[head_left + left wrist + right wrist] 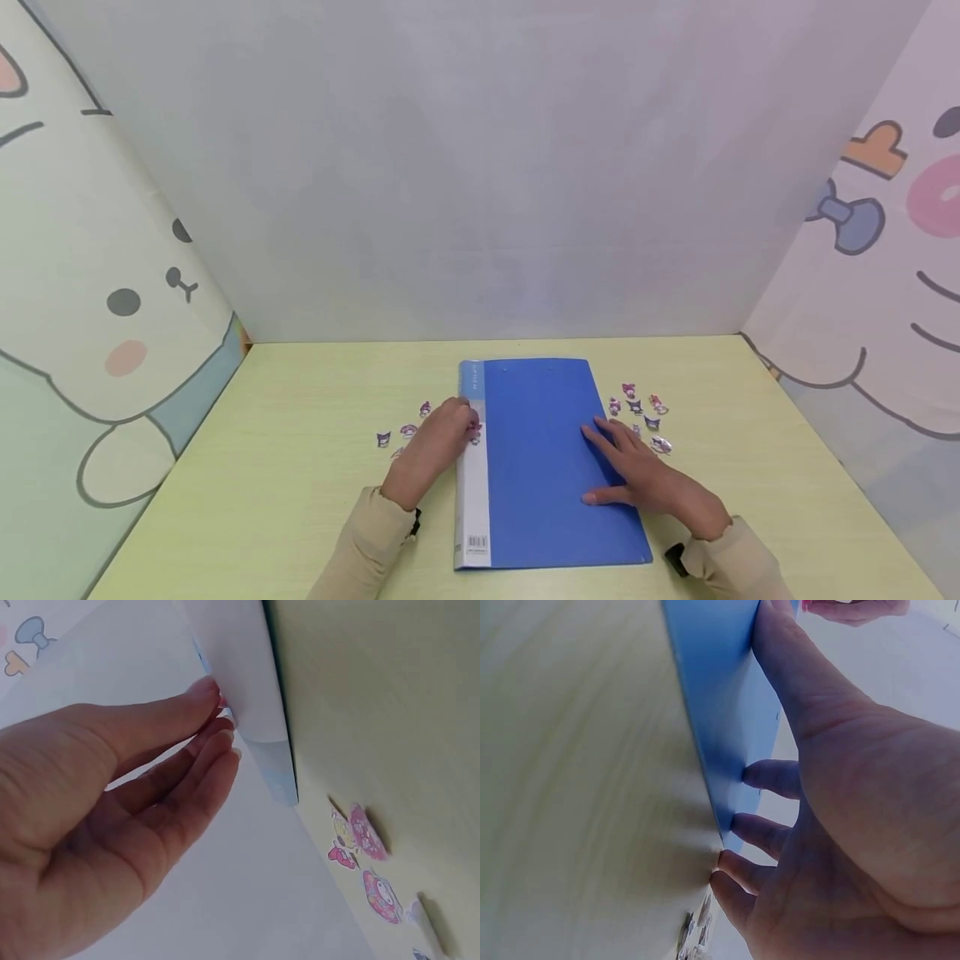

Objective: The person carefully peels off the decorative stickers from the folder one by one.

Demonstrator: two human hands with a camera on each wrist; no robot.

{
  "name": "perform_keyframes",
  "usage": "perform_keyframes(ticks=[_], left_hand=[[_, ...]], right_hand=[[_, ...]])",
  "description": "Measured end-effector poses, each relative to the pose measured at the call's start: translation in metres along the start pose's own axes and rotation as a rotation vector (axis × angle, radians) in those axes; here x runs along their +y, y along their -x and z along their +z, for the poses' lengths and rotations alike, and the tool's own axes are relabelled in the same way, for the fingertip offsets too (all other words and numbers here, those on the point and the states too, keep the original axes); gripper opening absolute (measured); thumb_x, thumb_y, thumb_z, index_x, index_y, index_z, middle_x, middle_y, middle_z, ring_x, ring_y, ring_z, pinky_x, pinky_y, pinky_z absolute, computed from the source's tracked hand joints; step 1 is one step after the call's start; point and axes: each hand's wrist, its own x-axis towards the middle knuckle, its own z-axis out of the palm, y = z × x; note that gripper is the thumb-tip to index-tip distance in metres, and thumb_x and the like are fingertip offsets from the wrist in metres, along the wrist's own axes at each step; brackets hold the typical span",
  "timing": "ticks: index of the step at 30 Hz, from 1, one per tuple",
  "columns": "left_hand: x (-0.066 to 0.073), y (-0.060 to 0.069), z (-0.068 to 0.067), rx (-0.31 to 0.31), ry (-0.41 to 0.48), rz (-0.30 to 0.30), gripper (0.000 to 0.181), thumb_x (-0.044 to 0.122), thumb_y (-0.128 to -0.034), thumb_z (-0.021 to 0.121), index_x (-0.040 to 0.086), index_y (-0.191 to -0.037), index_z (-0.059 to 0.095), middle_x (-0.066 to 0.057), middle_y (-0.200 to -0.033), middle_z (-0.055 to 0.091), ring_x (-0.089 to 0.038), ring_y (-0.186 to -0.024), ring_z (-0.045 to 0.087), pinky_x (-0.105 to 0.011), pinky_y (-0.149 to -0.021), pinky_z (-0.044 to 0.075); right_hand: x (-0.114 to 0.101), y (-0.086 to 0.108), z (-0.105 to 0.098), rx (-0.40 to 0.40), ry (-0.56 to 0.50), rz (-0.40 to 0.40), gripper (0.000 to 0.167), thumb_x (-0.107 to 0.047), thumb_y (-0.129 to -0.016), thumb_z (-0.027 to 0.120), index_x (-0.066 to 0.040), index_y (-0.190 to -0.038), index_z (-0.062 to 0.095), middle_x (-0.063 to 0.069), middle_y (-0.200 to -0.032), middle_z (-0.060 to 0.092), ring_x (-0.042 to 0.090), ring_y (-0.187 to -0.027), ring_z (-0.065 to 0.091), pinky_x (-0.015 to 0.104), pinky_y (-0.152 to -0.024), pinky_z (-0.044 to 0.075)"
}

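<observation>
A blue file folder [547,433] lies closed on the table, its spine with a white label strip [472,492] to the left. Over the upper part of that strip, my left hand [435,442] pinches a small pink-and-purple cartoon sticker [476,430] between thumb and fingertips. In the left wrist view only a red sliver of it shows beside the white spine [240,667]; whether it touches the label I cannot tell. My right hand [637,471] rests on the folder's right side with fingers spread. In the right wrist view its fingertips press the blue cover [712,682].
Several loose cartoon stickers [408,431] lie left of the folder, partly behind the left hand. More stickers [652,422] are scattered beyond the right hand. A pale wall [480,167] stands behind the table [315,400], with cartoon-printed sheets [112,250] at the sides.
</observation>
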Motion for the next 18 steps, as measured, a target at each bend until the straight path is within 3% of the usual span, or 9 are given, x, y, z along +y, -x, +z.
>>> perform_keyframes(ticks=[9,12,18], left_hand=[[0.003,0.003,0.002,-0.055,0.032,-0.108,0.012,-0.007,-0.0933,0.068,0.001,-0.085,0.07,-0.005,-0.086,0.056,-0.016,-0.078,0.052,-0.027,-0.069,0.051],[0.002,0.005,0.003,-0.046,0.017,-0.1,0.01,-0.005,-0.0939,0.069,0.001,-0.086,0.069,-0.006,-0.087,0.057,-0.017,-0.079,0.052,-0.029,-0.071,0.051],[0.006,0.011,0.003,-0.001,-0.043,-0.001,0.004,-0.002,-0.0932,0.07,-0.003,-0.089,0.071,-0.013,-0.098,0.064,-0.022,-0.086,0.06,-0.034,-0.076,0.056]], right_hand=[[-0.004,-0.002,0.0,-0.014,-0.002,0.02,0.097,-0.047,-0.088,0.079,0.006,-0.156,0.033,0.034,-0.159,0.026,0.063,-0.143,0.02,0.079,-0.106,0.027],[-0.004,-0.002,0.0,-0.019,0.012,0.032,0.098,-0.048,-0.088,0.078,0.006,-0.156,0.033,0.033,-0.159,0.027,0.062,-0.144,0.02,0.078,-0.106,0.027],[0.006,0.0,0.005,0.033,0.031,-0.015,0.097,-0.051,-0.088,0.077,0.005,-0.155,0.035,0.033,-0.157,0.03,0.062,-0.141,0.025,0.077,-0.103,0.031]])
